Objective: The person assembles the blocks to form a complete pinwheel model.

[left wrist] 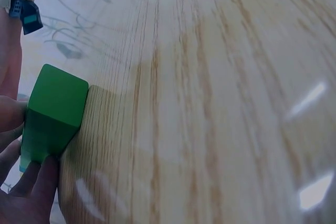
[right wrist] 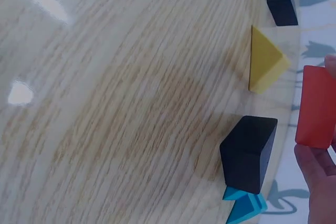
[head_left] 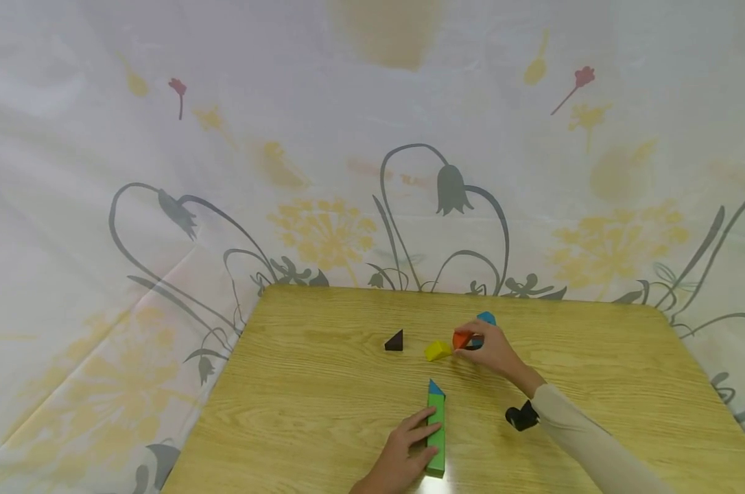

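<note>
My right hand (head_left: 488,351) pinches a red block (right wrist: 316,106) between thumb and fingertips, close to the right end of a yellow triangular block (head_left: 436,351). Blue pieces (head_left: 486,318) stand partly hidden behind that hand. In the right wrist view a black block (right wrist: 249,153) lies against the blue pieces (right wrist: 248,206). On the nearer part of the table, my left hand (head_left: 403,449) rests its extended fingers along the left side of a long green block (head_left: 436,433). A blue triangular block (head_left: 435,388) adjoins the green block's far end.
A black triangular block (head_left: 395,341) sits left of the yellow one. Beside the right sleeve (head_left: 585,432) lie black blocks (head_left: 521,416), partly covered by it. The wooden table (head_left: 298,391) ends at the back against a flower-printed sheet (head_left: 323,137).
</note>
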### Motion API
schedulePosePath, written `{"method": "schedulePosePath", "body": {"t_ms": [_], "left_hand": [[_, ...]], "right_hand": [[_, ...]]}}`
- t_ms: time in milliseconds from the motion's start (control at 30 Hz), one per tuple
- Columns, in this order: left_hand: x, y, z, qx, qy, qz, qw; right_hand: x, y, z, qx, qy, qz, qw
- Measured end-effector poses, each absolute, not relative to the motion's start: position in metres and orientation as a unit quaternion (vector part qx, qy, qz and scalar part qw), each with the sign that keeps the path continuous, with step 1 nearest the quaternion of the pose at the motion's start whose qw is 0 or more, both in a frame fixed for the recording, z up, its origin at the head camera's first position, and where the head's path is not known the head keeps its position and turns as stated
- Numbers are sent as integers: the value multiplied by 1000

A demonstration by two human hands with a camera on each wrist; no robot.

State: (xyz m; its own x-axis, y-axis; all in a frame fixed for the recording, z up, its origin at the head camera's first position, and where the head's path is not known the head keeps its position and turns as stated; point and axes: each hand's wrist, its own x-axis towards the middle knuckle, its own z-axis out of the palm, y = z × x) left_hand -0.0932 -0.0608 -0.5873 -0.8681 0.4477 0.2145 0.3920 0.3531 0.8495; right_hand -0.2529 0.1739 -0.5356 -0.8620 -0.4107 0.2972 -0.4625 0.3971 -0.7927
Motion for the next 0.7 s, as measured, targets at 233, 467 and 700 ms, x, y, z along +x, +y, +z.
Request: {"method": "schedulePosePath", "body": {"t_ms": [233, 467, 700], "left_hand": [[-93, -61, -588, 251, 825, 506, 26], [-92, -60, -586, 255, 824, 506, 12], [-93, -59, -587, 258, 824, 504, 8]], "right_hand": [[-241, 171, -536, 262, -842, 470, 37], [-233, 170, -542, 270, -832, 483, 43], [-226, 170, -543, 278, -828, 487, 18]]}}
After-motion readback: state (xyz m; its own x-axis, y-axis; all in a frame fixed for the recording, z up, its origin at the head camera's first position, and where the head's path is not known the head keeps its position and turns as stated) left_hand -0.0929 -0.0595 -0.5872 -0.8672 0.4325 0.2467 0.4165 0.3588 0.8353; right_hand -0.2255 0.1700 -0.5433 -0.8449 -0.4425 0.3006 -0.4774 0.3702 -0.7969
